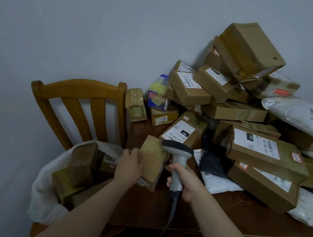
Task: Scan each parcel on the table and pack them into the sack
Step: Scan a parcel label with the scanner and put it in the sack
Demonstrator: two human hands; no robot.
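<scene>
Small taped parcel [152, 162] held upright at table [218, 213] edge, just beside sack [46, 183]. Left hand [129, 167] grips its side; right hand [184, 179] wraps scanner [177, 161] handle. Label sits low: tilt it toward scanner head before bagging.

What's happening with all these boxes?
A person is scanning parcels. The left hand holds a small brown box, and the right hand grips a grey scanner right beside it. A white sack on the wooden chair already has a few boxes inside. A big pile of parcels waits on the table.
</scene>
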